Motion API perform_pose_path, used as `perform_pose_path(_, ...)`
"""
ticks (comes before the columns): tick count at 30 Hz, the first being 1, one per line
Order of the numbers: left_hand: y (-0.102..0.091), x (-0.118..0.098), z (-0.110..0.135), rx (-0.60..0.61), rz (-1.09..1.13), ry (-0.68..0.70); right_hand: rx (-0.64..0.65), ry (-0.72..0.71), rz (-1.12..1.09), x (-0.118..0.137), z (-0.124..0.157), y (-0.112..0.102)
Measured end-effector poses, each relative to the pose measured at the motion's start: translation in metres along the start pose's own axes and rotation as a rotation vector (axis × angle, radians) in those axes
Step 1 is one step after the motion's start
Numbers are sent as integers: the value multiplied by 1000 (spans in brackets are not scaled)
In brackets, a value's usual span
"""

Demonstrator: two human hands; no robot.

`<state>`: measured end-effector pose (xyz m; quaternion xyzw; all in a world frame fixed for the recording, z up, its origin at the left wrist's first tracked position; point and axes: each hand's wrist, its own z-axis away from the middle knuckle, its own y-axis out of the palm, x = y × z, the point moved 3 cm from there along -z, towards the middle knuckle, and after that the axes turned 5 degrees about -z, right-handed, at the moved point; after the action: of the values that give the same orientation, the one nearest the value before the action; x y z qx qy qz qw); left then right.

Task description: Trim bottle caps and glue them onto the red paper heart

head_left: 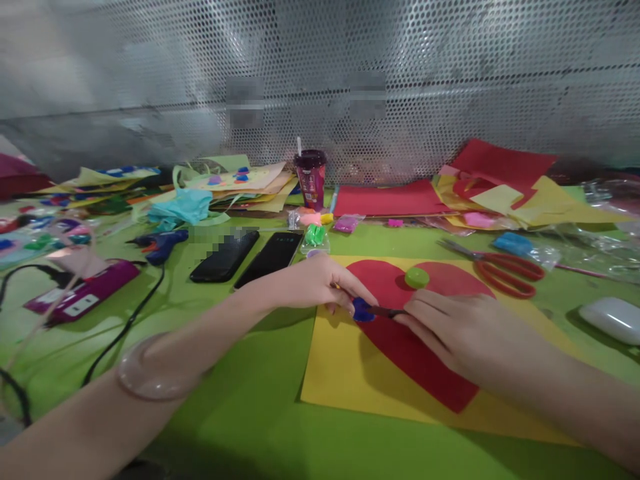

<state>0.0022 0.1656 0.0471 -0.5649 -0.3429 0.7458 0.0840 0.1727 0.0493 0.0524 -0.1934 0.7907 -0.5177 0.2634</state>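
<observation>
Dark tool mostly hidden in right hand

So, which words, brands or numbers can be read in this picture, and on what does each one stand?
No text here can be read.
Purple cup: printed label, too blurred to read.
Purple box: white labels, too small to read.
Wall: two patches, blurred out.
Blue piece and thin tool at the fingers: no text.

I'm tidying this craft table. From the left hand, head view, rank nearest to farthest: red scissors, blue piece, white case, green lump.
1. blue piece, at the left hand's fingertips, met by the right hand's thin tool
2. green lump, right of it on the red heart
3. red scissors, farther right
4. white case, far right edge
</observation>
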Motion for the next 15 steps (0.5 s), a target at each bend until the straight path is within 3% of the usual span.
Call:
perform_pose_path(8,1,2,0,-5,14,5,48,85,-36,4,-5,3)
perform_pose_path(15,0,4,1,-3,22,17,22,78,-27,1,0,2)
